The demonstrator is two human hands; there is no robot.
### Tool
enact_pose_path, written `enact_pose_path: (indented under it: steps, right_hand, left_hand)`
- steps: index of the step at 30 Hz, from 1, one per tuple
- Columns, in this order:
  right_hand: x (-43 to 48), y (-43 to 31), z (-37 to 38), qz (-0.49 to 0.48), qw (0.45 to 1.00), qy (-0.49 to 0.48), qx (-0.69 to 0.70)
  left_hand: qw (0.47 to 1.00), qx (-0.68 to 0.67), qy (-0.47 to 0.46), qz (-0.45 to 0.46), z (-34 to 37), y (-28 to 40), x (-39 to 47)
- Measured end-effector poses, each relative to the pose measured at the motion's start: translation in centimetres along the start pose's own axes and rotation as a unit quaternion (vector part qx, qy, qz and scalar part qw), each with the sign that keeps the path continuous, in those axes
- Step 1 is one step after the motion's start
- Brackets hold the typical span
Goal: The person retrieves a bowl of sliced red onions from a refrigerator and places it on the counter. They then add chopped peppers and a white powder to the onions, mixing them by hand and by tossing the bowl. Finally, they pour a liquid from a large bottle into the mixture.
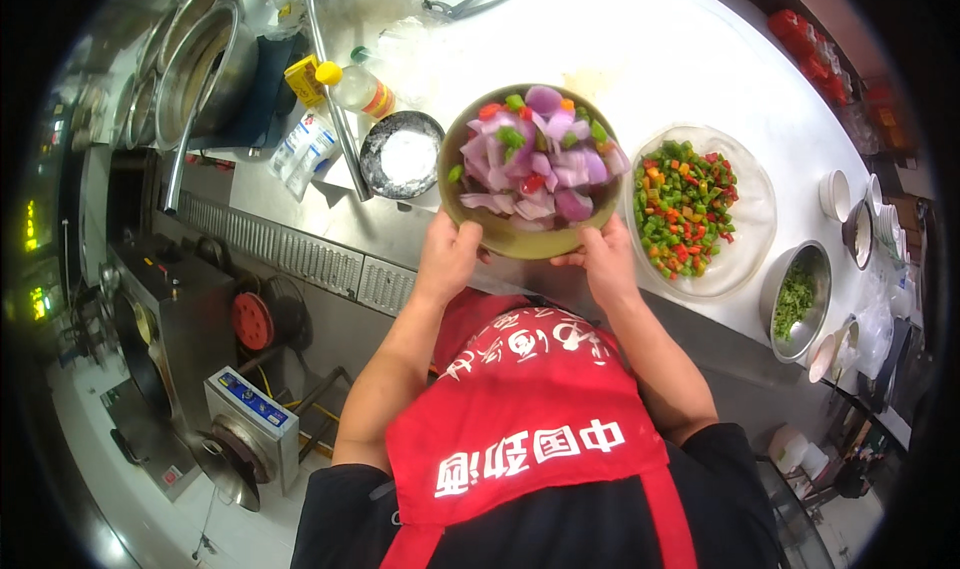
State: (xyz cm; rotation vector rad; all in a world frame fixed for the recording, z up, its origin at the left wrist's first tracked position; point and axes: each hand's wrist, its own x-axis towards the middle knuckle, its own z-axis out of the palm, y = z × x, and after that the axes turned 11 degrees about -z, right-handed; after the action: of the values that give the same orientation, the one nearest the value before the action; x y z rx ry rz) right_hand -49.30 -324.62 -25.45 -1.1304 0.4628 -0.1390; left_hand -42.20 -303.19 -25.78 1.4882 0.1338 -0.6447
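Note:
Both my hands grip the near rim of an olive-green bowl (pixel 517 242), held up above the counter's front edge. My left hand (pixel 450 254) has its thumb over the rim on the left, and my right hand (pixel 606 257) does the same on the right. Cut purple onion (pixel 517 156) fills the bowl, mixed with bits of red and green pepper; its top is slightly blurred. Right of the bowl, diced green, red and orange peppers (pixel 682 205) lie on a round translucent sheet or lid (pixel 750 231). A black bowl of white powder (pixel 409 156) stands just to the left.
A steel bowl of chopped greens (pixel 796 299) sits at the right, near small white bowls (pixel 834 194). On the left are a yellow-capped bottle (pixel 360 92), a plastic packet (pixel 304 152), a long-handled ladle (pixel 337 96) and steel pots (pixel 206 73). Black-handled tongs or scissors (pixel 465 6) lie far back.

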Motion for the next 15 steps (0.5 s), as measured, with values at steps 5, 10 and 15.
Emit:
enact_pose_path:
  steps: [5, 10, 15]
  right_hand:
    - [-0.2, 0.2, 0.0, 0.048, 0.998, 0.024, -0.023]
    - [-0.3, 0.1, -0.5, -0.042, 0.999, -0.004, -0.009]
    - [0.4, 0.6, -0.2, 0.055, 0.997, 0.038, -0.027]
  left_hand:
    - [0.995, -0.019, -0.022, -0.092, 0.3, -0.2, 0.8]
    - [0.999, -0.033, -0.007, -0.021, 0.5, -0.3, 1.0]
    - [0.995, 0.001, -0.007, -0.096, 0.6, -0.4, 1.5]
